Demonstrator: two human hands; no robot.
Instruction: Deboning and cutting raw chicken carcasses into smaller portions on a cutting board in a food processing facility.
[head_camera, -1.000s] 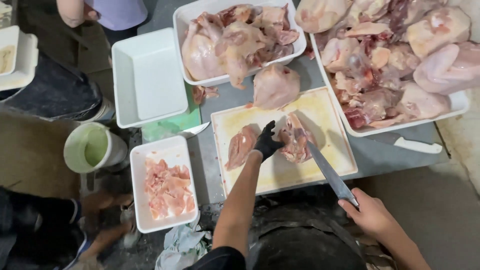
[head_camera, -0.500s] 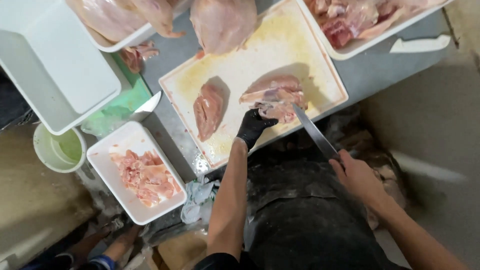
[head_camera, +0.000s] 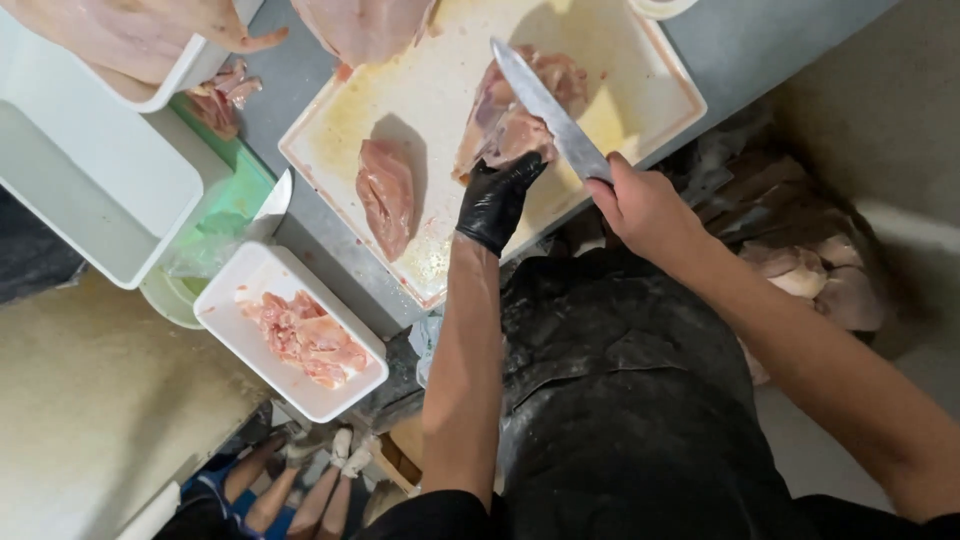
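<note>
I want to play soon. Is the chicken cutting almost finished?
Not yet. Done: cut pieces fill the small white tray, one fillet lies on the board. In hand: the gloved left hand pins a chicken piece, the right hand holds the knife. Left: whole chickens wait.

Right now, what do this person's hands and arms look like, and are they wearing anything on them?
The left hand wears a glossy black glove that ends at the wrist; above it the forearm is bare. The right hand has no glove, and its forearm is bare too. Dark sleeve edges show only near the upper arms. No watch, rings or markings are visible.
</note>
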